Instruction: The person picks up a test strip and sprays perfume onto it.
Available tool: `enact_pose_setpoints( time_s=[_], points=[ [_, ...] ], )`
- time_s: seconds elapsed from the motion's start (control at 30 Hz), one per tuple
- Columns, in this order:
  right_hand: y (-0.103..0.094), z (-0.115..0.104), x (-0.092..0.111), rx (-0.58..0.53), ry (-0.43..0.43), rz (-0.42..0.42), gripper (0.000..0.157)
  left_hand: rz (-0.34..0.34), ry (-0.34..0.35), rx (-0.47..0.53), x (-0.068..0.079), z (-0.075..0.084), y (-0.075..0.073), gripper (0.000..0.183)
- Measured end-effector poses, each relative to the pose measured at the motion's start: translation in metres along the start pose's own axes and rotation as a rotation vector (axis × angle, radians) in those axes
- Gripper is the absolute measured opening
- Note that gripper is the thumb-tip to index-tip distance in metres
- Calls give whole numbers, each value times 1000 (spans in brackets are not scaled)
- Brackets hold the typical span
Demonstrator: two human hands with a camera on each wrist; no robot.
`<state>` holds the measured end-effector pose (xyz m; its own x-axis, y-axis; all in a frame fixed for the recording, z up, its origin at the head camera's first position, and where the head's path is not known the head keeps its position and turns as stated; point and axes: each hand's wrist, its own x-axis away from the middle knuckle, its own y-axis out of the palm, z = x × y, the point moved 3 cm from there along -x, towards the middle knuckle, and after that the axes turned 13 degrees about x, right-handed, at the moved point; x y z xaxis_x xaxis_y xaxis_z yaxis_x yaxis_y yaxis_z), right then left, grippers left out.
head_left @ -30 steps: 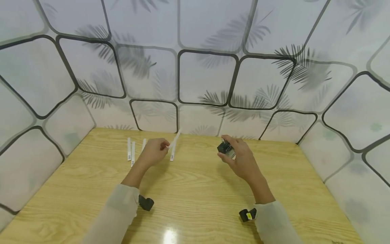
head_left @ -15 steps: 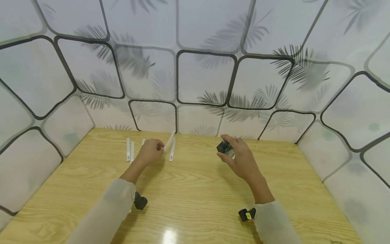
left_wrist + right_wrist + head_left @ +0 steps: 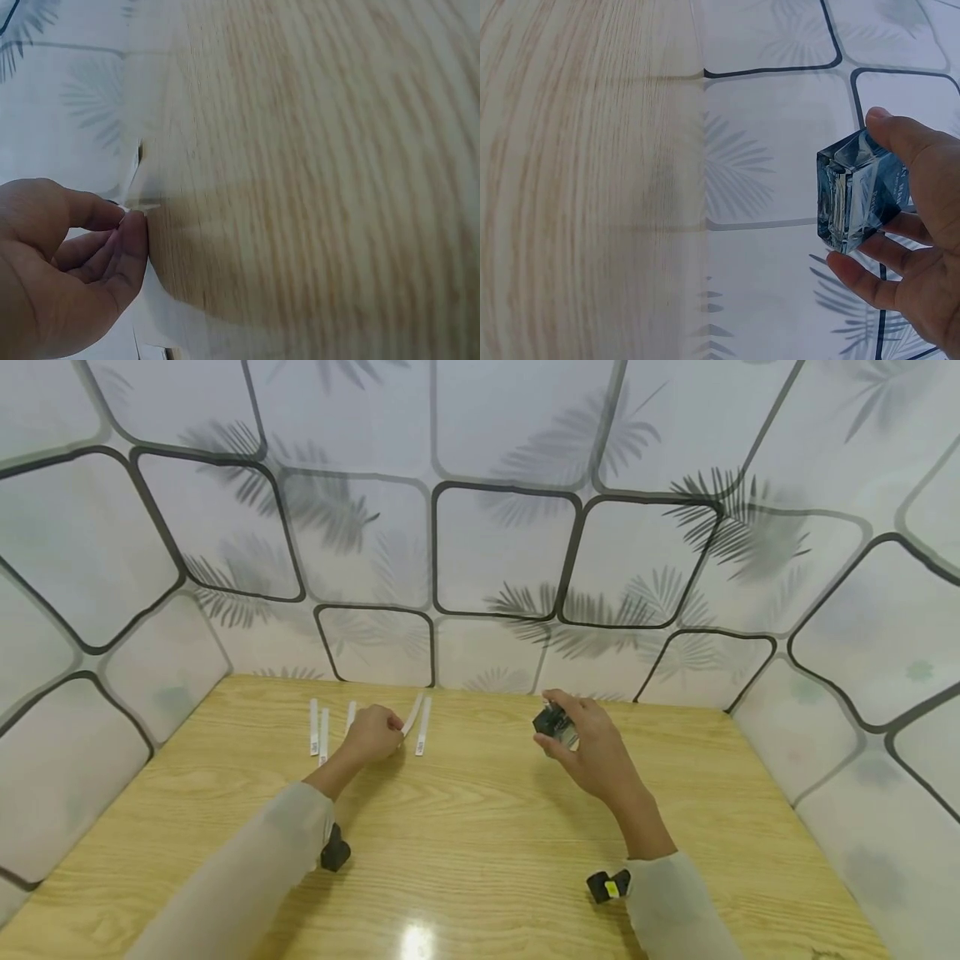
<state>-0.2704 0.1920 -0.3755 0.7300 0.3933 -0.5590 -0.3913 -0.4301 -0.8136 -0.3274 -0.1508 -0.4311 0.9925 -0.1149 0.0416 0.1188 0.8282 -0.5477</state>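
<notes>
In the head view, my left hand [image 3: 372,735] pinches a narrow white paper strip [image 3: 412,714] between thumb and fingers, low over the table. The left wrist view shows the thumb and index fingertips meeting on the strip's end. Just to the right lies another white paper strip [image 3: 423,727] with small print at its near end. Off to the right, my right hand [image 3: 597,747] grips a faceted glass perfume bottle [image 3: 859,191], held tilted above the table. The bottle looks dark in the head view and bluish and clear in the right wrist view.
Several more paper strips [image 3: 314,727] lie left of the left hand, one partly behind it. The wood-grain table [image 3: 480,843] ends at a patterned wall covering [image 3: 502,552] at the back and sides. A small black device [image 3: 609,887] sits at each wrist.
My left hand has shifted slightly left, and the strip it pinches has come down toward the table beside the printed strip. The right hand with the perfume bottle stays nearly still.
</notes>
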Motion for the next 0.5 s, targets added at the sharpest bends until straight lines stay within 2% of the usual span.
enact_pose_setpoints(
  time_s=[0.17,0.33,0.5],
  points=[
    [-1,0,0,-4,-4,9,64,4,-41,101,-1,-3,0,27],
    [-1,1,0,-1,-8,9,64,-21,-90,194,0,-7,0,24],
    [0,0,0,6,-14,12,65,-37,-122,210,-1,-10,-1,20]
  ],
)
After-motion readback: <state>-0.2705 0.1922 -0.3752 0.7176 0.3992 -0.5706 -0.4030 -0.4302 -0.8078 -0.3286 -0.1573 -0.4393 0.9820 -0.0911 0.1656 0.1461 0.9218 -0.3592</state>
